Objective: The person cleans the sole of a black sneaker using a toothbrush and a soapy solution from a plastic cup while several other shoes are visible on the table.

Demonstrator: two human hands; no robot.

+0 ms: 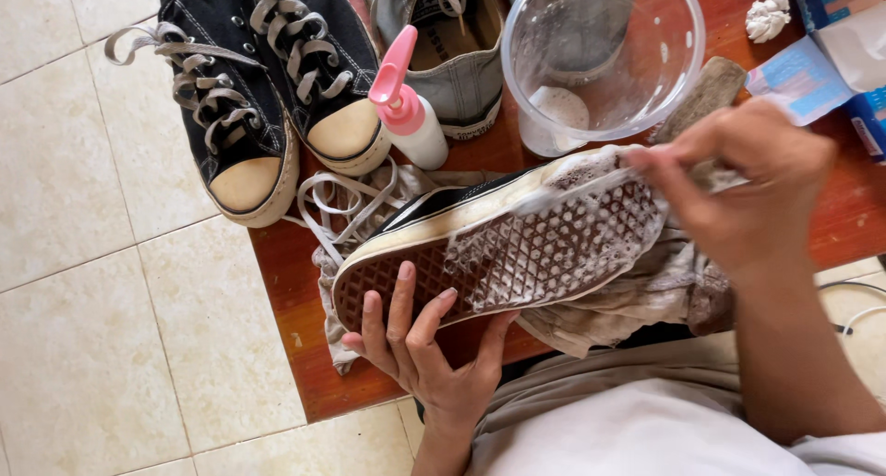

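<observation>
A black sneaker (443, 241) lies on its side over a dirty cloth (637, 296), its waffle sole turned up and covered in white foam. My left hand (420, 347) steadies it from below, fingers pressed on the brown sole near the toe end. My right hand (748, 185) grips a toothbrush (572, 192) whose bristles rest on the foamy edge of the sole.
On the red-brown wooden table (286, 291) stand a pair of black high-top sneakers (268, 79), a grey sneaker (452, 42), a pink-topped spray bottle (411, 107), a clear plastic bowl (600, 51), loose laces (337, 204), a crumpled tissue (768, 14) and blue-white packets (831, 42). Tiled floor lies to the left.
</observation>
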